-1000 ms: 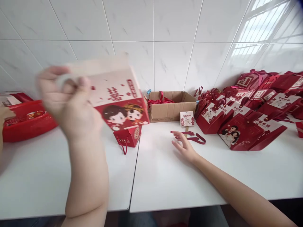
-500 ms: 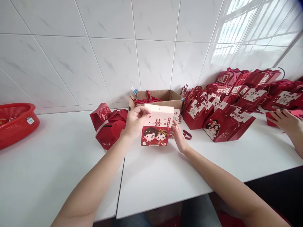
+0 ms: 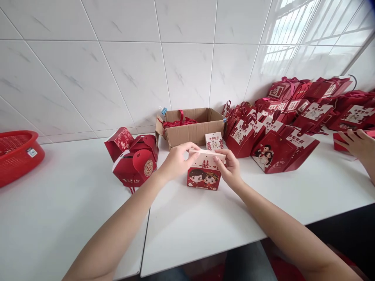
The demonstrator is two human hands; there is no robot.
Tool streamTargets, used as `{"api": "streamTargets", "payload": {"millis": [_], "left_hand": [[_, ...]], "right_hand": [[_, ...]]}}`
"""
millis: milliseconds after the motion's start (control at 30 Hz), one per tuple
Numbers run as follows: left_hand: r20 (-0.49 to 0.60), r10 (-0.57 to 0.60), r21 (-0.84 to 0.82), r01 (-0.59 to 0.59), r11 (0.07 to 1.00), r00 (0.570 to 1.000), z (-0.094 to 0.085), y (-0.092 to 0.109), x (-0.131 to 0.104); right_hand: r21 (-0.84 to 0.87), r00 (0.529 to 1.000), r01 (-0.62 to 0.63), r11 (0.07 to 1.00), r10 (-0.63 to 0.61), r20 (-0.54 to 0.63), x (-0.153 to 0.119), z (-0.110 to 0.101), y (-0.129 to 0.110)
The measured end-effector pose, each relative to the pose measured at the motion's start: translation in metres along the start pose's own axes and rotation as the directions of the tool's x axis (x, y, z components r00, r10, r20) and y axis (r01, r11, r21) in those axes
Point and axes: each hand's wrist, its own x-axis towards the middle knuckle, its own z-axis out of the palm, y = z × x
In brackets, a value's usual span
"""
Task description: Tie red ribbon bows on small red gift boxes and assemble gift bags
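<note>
A small red and cream gift box point(image 3: 203, 178) with two cartoon faces on its front stands upright on the white table point(image 3: 175, 234). My left hand point(image 3: 180, 162) pinches the left part of its cream top edge. At the right part of the same edge, my right hand point(image 3: 230, 166) grips with the thumb in front and fingers behind. The top panels are close together between my fingers. Just behind the box a white printed card point(image 3: 214, 141) leans near a cardboard box point(image 3: 190, 134) holding red ribbons point(image 3: 180, 122).
Red heart-flap boxes point(image 3: 134, 168) stand at the left, and a red plastic basket point(image 3: 20, 156) at the far left. Many red gift bags point(image 3: 272, 152) fill the back right. Another person's hand point(image 3: 359, 146) rests on a red box at the right edge.
The gift box's cream top has folded down and its panels are closer together. My right hand has moved from the box's side onto the top edge. The view has shifted slightly.
</note>
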Motion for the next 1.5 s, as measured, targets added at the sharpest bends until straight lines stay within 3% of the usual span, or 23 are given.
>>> {"api": "streamTargets", "payload": {"millis": [233,367,467,567,633,700,800,933,1067,1300,1500], "left_hand": [[0.089,-0.069,0.198,0.051,0.979,0.994,-0.012,0.016,-0.005],[0.067,-0.116,0.341,0.086,0.936,0.991,-0.017,0.02,-0.009],[0.03,-0.002,0.433,-0.011,0.901,1.0,-0.015,0.019,-0.008],[0.102,0.086,0.374,-0.119,0.92,0.991,-0.011,0.019,-0.005],[0.143,0.058,0.382,-0.109,0.918,0.988,-0.012,0.02,-0.003],[0.154,0.026,0.439,-0.092,0.894,0.988,-0.018,0.021,-0.003],[0.201,0.038,0.493,-0.135,0.859,0.979,-0.034,0.021,-0.005],[0.204,-0.026,0.536,-0.089,0.84,0.979,-0.053,0.016,-0.008],[0.182,-0.106,0.483,0.005,0.875,0.978,-0.058,0.013,-0.01],[0.208,-0.098,0.349,0.02,0.937,0.973,-0.048,0.018,-0.01],[0.257,-0.051,0.318,-0.035,0.947,0.965,-0.032,0.029,-0.011]], "right_hand": [[0.133,0.993,-0.116,0.984,0.113,0.031,0.0,0.001,-0.008],[0.17,0.986,-0.163,0.972,0.166,0.001,0.001,0.001,-0.013],[0.194,0.979,-0.202,0.96,0.193,0.063,0.003,0.001,-0.014],[0.086,0.988,-0.093,0.992,0.082,0.129,0.006,-0.003,-0.009],[-0.049,0.991,0.049,0.998,-0.042,0.13,0.012,-0.008,0.0],[-0.193,0.995,0.086,0.977,-0.074,0.07,0.019,-0.015,0.014],[-0.45,0.997,-0.073,0.89,0.064,-0.036,0.031,-0.029,0.038],[-0.595,0.975,-0.148,0.79,0.216,0.044,0.037,-0.041,0.06],[-0.682,0.939,-0.155,0.714,0.321,0.123,0.031,-0.039,0.06],[-0.688,0.886,-0.188,0.701,0.423,0.19,0.031,-0.023,0.061],[-0.496,0.914,-0.328,0.804,0.403,0.049,0.036,-0.028,0.059]]}}
